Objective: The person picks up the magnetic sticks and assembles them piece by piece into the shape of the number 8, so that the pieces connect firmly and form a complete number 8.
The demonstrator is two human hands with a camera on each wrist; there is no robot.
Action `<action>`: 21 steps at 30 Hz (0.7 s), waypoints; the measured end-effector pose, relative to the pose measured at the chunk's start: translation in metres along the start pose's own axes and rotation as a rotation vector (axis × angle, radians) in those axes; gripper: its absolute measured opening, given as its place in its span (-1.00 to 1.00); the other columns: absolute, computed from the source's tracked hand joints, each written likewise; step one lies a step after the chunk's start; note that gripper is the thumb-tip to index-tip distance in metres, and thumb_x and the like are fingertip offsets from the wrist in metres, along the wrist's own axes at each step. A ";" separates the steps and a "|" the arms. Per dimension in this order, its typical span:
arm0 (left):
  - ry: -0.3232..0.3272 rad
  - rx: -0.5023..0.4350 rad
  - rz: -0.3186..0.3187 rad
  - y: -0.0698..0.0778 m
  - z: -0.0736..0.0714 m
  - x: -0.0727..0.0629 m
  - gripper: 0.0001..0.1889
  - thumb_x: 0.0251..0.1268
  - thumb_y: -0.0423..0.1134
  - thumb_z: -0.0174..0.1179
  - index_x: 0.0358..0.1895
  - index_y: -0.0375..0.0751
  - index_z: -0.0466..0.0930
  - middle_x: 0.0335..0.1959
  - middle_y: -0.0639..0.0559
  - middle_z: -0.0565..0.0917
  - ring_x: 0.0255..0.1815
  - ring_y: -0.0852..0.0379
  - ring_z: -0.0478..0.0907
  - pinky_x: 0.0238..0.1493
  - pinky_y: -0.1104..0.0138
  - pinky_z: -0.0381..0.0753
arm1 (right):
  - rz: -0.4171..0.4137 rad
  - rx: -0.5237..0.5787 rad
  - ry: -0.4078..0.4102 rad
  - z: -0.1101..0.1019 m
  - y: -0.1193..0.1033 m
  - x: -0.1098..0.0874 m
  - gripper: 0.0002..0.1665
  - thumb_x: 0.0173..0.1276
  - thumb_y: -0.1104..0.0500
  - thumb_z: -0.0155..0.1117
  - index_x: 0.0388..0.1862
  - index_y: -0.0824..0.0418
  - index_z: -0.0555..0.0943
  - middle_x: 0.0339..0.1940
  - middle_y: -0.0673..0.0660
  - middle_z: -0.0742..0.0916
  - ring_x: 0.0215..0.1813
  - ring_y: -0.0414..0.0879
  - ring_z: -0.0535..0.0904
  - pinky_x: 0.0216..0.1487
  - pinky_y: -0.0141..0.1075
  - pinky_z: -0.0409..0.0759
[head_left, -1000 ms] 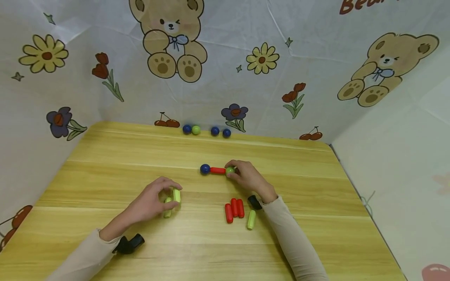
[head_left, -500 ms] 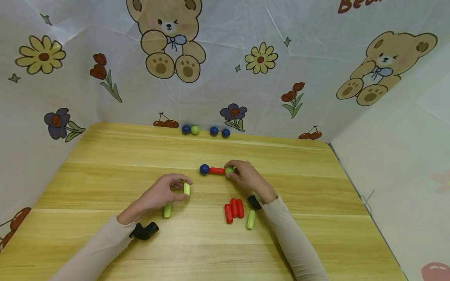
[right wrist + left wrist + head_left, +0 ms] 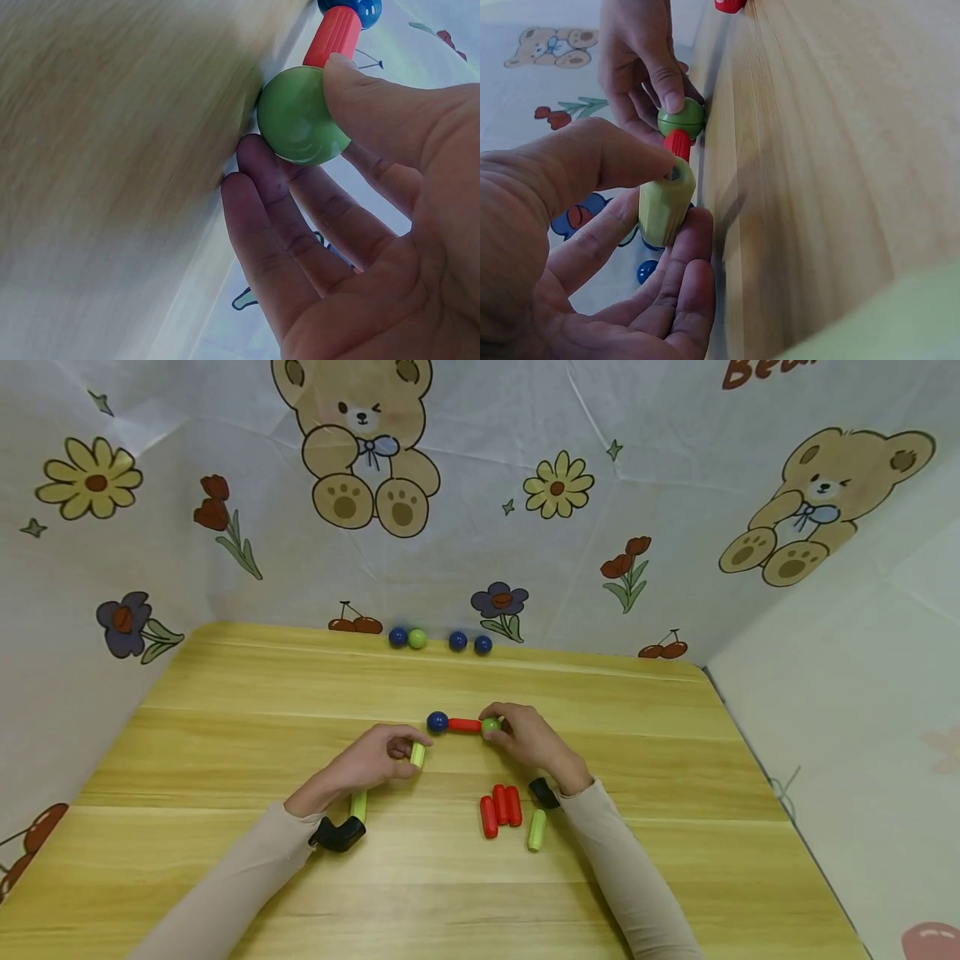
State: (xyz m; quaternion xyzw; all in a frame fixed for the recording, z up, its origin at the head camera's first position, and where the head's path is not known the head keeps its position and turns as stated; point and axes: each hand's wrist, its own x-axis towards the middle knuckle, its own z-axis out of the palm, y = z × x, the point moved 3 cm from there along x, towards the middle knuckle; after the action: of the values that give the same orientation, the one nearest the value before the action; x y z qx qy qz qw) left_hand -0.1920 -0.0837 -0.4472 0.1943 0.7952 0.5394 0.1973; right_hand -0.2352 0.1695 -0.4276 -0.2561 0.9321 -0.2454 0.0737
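Between thumb and fingers, my left hand (image 3: 375,757) pinches a yellow-green rod (image 3: 664,201), held a little above the wood in front of the joined pieces. My right hand (image 3: 527,737) grips a green ball (image 3: 301,116) at the right end of a short chain on the table. A red rod (image 3: 464,725) links that ball to a blue ball (image 3: 437,722) at the left end. Another yellow-green rod (image 3: 359,805) lies under the left wrist, partly covered by the black wrist camera (image 3: 337,833).
Several red rods (image 3: 501,805) lie side by side near the right forearm, with a yellow-green rod (image 3: 536,831) next to them. Along the back edge of the wooden table (image 3: 285,693) sit blue balls (image 3: 457,641) and one green ball (image 3: 417,638). A printed cloth (image 3: 480,527) hangs behind.
My left hand has moved right and slightly farther back with the yellow-green rod, nearing the blue ball. The right hand has stayed at the green ball.
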 end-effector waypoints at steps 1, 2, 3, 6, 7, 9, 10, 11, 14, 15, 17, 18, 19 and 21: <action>-0.001 0.001 -0.001 0.000 0.001 0.002 -0.59 0.23 -0.45 0.31 0.17 -0.31 0.61 -0.05 -0.16 0.62 -0.19 0.04 0.47 -0.22 0.28 0.49 | -0.001 0.002 0.000 0.000 0.000 0.000 -0.73 0.46 0.16 0.29 0.08 0.19 0.63 -0.10 0.08 0.73 -0.24 -0.11 0.52 -0.11 -0.26 0.53; -0.002 0.003 -0.002 0.000 0.002 0.003 -0.59 0.22 -0.45 0.31 0.16 -0.31 0.61 -0.04 -0.16 0.63 -0.19 0.04 0.47 -0.22 0.28 0.49 | -0.001 0.003 0.000 0.000 0.000 0.000 -0.73 0.46 0.16 0.29 0.08 0.19 0.63 -0.10 0.09 0.73 -0.24 -0.11 0.52 -0.11 -0.26 0.53; -0.002 0.004 -0.004 0.000 0.003 0.005 -0.60 0.22 -0.46 0.31 0.16 -0.30 0.62 -0.04 -0.15 0.63 -0.19 0.04 0.47 -0.23 0.29 0.49 | -0.001 0.002 -0.001 0.000 0.000 0.000 -0.73 0.46 0.16 0.29 0.08 0.19 0.63 -0.09 0.09 0.73 -0.24 -0.11 0.52 -0.11 -0.26 0.53; -0.002 0.017 0.006 -0.001 0.006 0.009 -0.60 0.21 -0.47 0.31 0.15 -0.31 0.62 -0.04 -0.16 0.63 -0.20 0.06 0.48 -0.24 0.30 0.50 | 0.000 0.001 -0.003 0.001 0.001 0.000 -0.73 0.46 0.16 0.28 0.08 0.19 0.63 -0.08 0.09 0.73 -0.24 -0.11 0.52 -0.11 -0.26 0.54; -0.002 0.021 0.008 -0.001 0.007 0.010 -0.60 0.21 -0.48 0.31 0.15 -0.32 0.62 -0.05 -0.17 0.63 -0.20 0.06 0.48 -0.24 0.30 0.50 | 0.001 0.001 -0.003 0.001 0.001 0.000 -0.73 0.46 0.16 0.28 0.08 0.19 0.63 -0.08 0.09 0.73 -0.23 -0.10 0.52 -0.10 -0.26 0.54; -0.002 0.025 0.006 0.000 0.008 0.013 -0.60 0.21 -0.48 0.31 0.14 -0.33 0.62 -0.06 -0.17 0.62 -0.21 0.06 0.49 -0.24 0.29 0.51 | 0.003 0.000 -0.002 0.001 0.002 0.000 -0.72 0.46 0.16 0.28 0.09 0.19 0.63 -0.07 0.09 0.73 -0.23 -0.10 0.52 -0.10 -0.26 0.54; 0.000 0.027 0.004 0.000 0.008 0.014 -0.61 0.21 -0.48 0.32 0.14 -0.33 0.62 -0.06 -0.17 0.62 -0.21 0.06 0.49 -0.24 0.29 0.51 | 0.004 0.000 -0.001 0.001 0.002 0.000 -0.72 0.46 0.15 0.29 0.09 0.19 0.63 -0.08 0.09 0.72 -0.23 -0.10 0.52 -0.10 -0.26 0.53; 0.001 0.030 0.002 0.000 0.008 0.015 -0.61 0.21 -0.48 0.32 0.14 -0.34 0.62 -0.07 -0.17 0.62 -0.20 0.05 0.49 -0.23 0.28 0.51 | 0.003 0.000 0.000 0.001 0.002 0.000 -0.72 0.46 0.16 0.29 0.09 0.19 0.63 -0.08 0.08 0.72 -0.23 -0.10 0.52 -0.10 -0.26 0.53; 0.007 0.038 -0.016 0.002 0.008 0.018 -0.61 0.21 -0.48 0.32 0.14 -0.32 0.62 -0.08 -0.16 0.62 -0.19 0.04 0.50 -0.21 0.27 0.51 | -0.001 -0.002 0.004 0.000 0.002 0.000 -0.72 0.45 0.16 0.29 0.09 0.20 0.63 -0.10 0.08 0.72 -0.24 -0.10 0.51 -0.12 -0.27 0.53; 0.008 0.040 -0.019 0.002 0.009 0.019 -0.61 0.21 -0.47 0.32 0.14 -0.32 0.62 -0.08 -0.16 0.62 -0.18 0.04 0.50 -0.21 0.28 0.51 | -0.003 -0.003 0.006 0.000 0.002 0.000 -0.72 0.45 0.16 0.30 0.09 0.20 0.63 -0.10 0.08 0.72 -0.25 -0.10 0.51 -0.12 -0.27 0.53; 0.010 0.046 -0.028 0.004 0.009 0.021 -0.60 0.21 -0.48 0.31 0.15 -0.31 0.61 -0.08 -0.15 0.62 -0.16 0.03 0.51 -0.22 0.28 0.52 | -0.007 -0.005 0.005 0.000 0.002 0.001 -0.72 0.45 0.16 0.29 0.09 0.21 0.62 -0.10 0.09 0.72 -0.24 -0.10 0.51 -0.11 -0.26 0.53; 0.012 0.047 -0.033 0.004 0.010 0.021 -0.60 0.21 -0.48 0.31 0.15 -0.30 0.61 -0.08 -0.15 0.61 -0.16 0.02 0.51 -0.22 0.29 0.52 | -0.007 -0.006 0.004 0.000 0.001 0.001 -0.72 0.45 0.17 0.29 0.09 0.21 0.62 -0.09 0.09 0.72 -0.23 -0.09 0.51 -0.10 -0.25 0.53; 0.012 0.045 -0.037 0.005 0.010 0.022 -0.60 0.21 -0.48 0.31 0.15 -0.30 0.61 -0.08 -0.15 0.61 -0.15 0.02 0.51 -0.22 0.29 0.52 | -0.007 -0.007 0.004 0.000 0.002 0.001 -0.72 0.46 0.17 0.29 0.09 0.21 0.62 -0.09 0.09 0.72 -0.22 -0.09 0.52 -0.09 -0.24 0.54; 0.015 0.046 -0.043 0.007 0.011 0.022 -0.59 0.20 -0.49 0.30 0.15 -0.30 0.61 -0.08 -0.15 0.60 -0.14 0.01 0.51 -0.21 0.29 0.52 | -0.003 -0.011 0.003 0.000 0.002 0.002 -0.72 0.46 0.17 0.28 0.09 0.21 0.62 -0.07 0.10 0.72 -0.20 -0.08 0.53 -0.06 -0.23 0.55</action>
State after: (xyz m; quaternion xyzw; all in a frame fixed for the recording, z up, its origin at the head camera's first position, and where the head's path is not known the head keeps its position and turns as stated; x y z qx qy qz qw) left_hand -0.2040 -0.0614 -0.4469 0.1775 0.8129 0.5180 0.1983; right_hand -0.2376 0.1699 -0.4285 -0.2577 0.9331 -0.2409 0.0707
